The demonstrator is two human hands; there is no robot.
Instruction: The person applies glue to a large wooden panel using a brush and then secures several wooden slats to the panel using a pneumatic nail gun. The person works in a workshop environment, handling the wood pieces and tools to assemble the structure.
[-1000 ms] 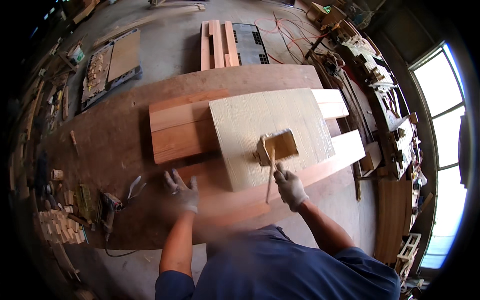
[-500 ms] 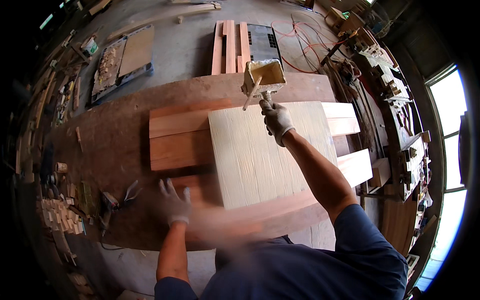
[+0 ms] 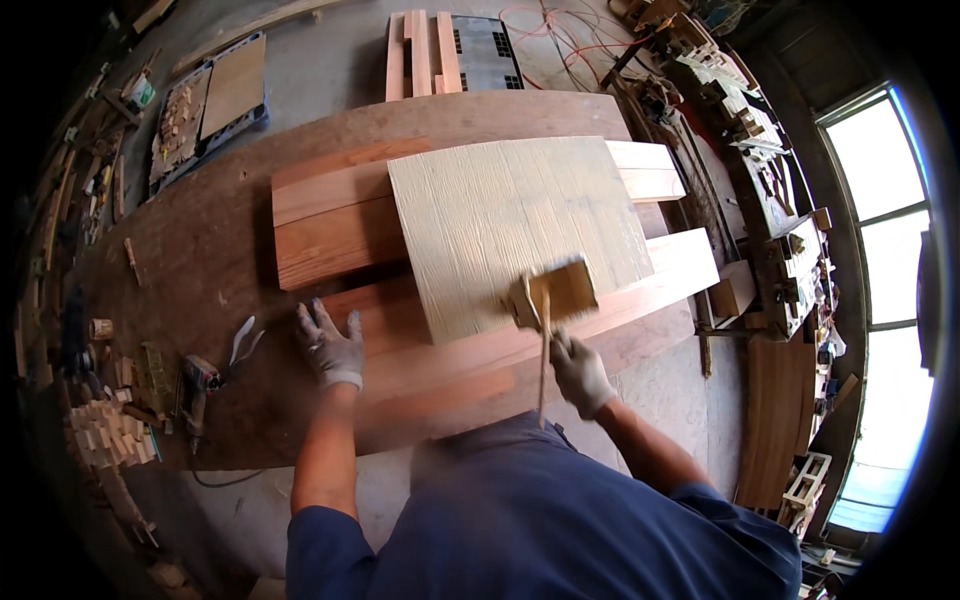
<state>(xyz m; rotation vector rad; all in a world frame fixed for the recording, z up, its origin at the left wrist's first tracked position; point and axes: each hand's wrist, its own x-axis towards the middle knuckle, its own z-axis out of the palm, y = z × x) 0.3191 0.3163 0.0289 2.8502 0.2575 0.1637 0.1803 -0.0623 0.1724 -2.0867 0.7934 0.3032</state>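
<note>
A square, box-shaped pot (image 3: 574, 290) with cream residue on its walls is held by its handle in my gloved right hand (image 3: 582, 375), fingers wrapped round it. A thin stick (image 3: 545, 370) leans out of the pot toward me. The pot is over the near edge of a pale board (image 3: 510, 215), whose face has a streaked, rippled cream surface. That board lies across reddish wooden planks (image 3: 335, 240). To its left, my gloved left hand (image 3: 335, 345) spreads its fingers on a near plank, holding nothing.
Everything rests on a large brown worktable (image 3: 200, 265). Pliers-like handles (image 3: 243, 340) and a power tool (image 3: 200, 380) lie at its left, near small wood blocks (image 3: 110, 435). Beyond the table stand stacked planks (image 3: 422, 55) and a pallet (image 3: 235, 85). A cluttered bench (image 3: 790, 260) runs along the right.
My right hand has brought the pot from the board's far edge back to its near edge. My left hand stays by the near plank, and the whole view has shifted.
</note>
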